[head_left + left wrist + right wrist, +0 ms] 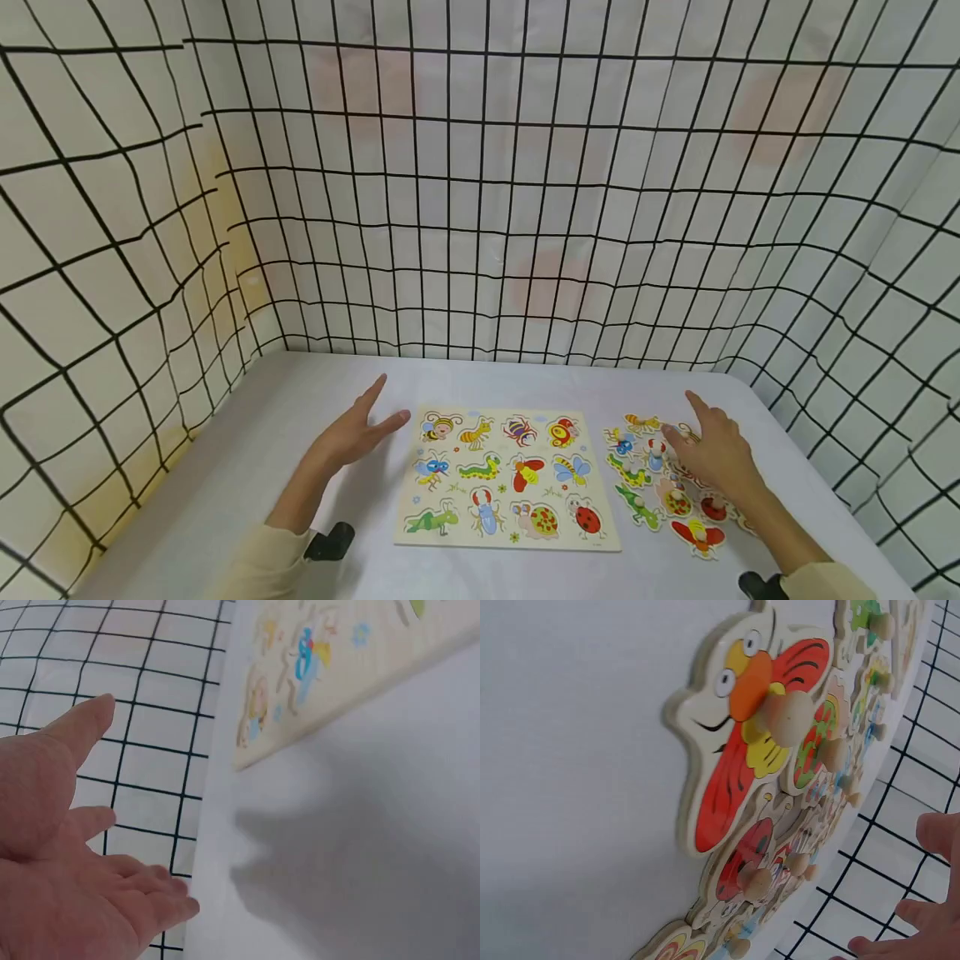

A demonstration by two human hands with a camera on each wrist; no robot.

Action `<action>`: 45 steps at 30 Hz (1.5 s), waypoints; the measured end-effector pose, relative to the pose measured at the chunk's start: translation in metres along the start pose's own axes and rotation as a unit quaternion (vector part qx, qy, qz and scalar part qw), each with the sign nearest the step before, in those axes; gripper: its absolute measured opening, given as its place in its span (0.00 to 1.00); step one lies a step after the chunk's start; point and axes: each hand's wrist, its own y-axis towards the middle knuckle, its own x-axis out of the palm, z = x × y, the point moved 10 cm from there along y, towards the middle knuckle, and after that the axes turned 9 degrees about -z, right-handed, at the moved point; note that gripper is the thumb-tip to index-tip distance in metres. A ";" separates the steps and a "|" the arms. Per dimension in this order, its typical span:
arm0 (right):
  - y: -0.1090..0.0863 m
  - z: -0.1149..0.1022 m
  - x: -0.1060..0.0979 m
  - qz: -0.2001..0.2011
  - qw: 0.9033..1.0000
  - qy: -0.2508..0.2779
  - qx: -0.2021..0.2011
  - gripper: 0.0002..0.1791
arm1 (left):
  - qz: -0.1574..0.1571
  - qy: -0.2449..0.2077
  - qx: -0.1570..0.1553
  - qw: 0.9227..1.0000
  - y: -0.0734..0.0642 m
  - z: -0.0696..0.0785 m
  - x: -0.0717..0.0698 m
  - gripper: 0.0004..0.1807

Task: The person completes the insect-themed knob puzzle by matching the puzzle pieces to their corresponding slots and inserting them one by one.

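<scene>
A wooden puzzle board (498, 421) printed with colourful insects lies flat on the white table. Left of it my left hand (356, 437) hovers with thumb and fingers spread, holding nothing; its palm also shows in the left wrist view. Knobbed wooden puzzle pieces lie loosely grouped to the right of the board. Among them are a red-and-yellow winged bug piece (742, 742), a ladybug piece (739, 862), a snail piece (675, 500) and a green grasshopper piece (639, 507). Over this group is my right hand (720, 454), fingers extended, hiding some pieces from the head view.
The white table (315, 375) is bounded at the back and sides by a black-lined grid (510, 208) over white sheeting. Dark wrist straps (330, 542) sit by both light sleeves (258, 562).
</scene>
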 end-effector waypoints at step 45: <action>0.033 0.079 0.019 -0.014 0.966 0.222 0.134 0.28 | 0.058 -0.157 -0.064 0.984 0.004 -0.035 0.040 0.21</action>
